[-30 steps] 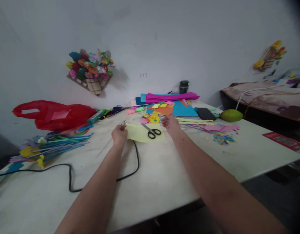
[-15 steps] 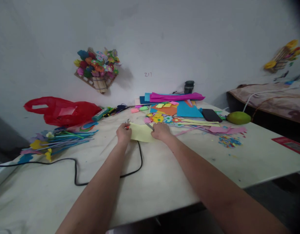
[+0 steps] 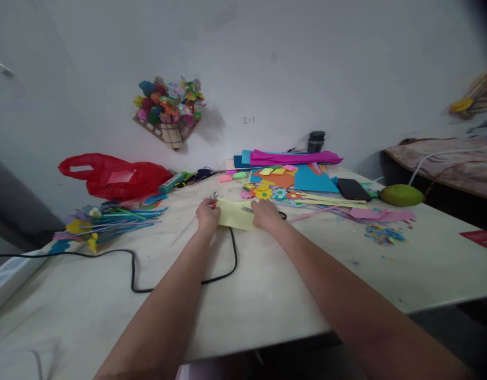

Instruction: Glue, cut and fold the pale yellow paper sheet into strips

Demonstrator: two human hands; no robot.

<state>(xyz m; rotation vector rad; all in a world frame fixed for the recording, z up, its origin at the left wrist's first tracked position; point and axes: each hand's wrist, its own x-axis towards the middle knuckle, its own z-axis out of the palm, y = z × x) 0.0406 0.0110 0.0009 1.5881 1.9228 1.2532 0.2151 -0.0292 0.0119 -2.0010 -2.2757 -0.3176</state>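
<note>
A pale yellow sheet of paper (image 3: 236, 215) is stretched between my two hands, low over the table. My left hand (image 3: 208, 214) is closed on its left edge. A small orange-red and metallic thing (image 3: 213, 199) shows by those fingertips; I cannot make out what it is. My right hand (image 3: 266, 214) is closed at the sheet's right edge. Scissors (image 3: 247, 209) are in that hand too, their blades pointing left over the paper and a dark handle loop showing past the hand. A black cord (image 3: 234, 253) runs from beneath the paper and passes behind my left forearm.
Paper flowers (image 3: 264, 191), coloured sheets (image 3: 316, 178), a phone (image 3: 352, 190) and a green fruit (image 3: 401, 195) lie at the back and right. Small paper scraps (image 3: 385, 234) are scattered nearby. Leftward are a red plastic bag (image 3: 124, 179) and stemmed flowers (image 3: 116, 219).
The whole view has shifted, so things appear farther right. The scissors lie flatter, and their handle loop now shows beyond my right hand. Both hands keep hold of the paper.
</note>
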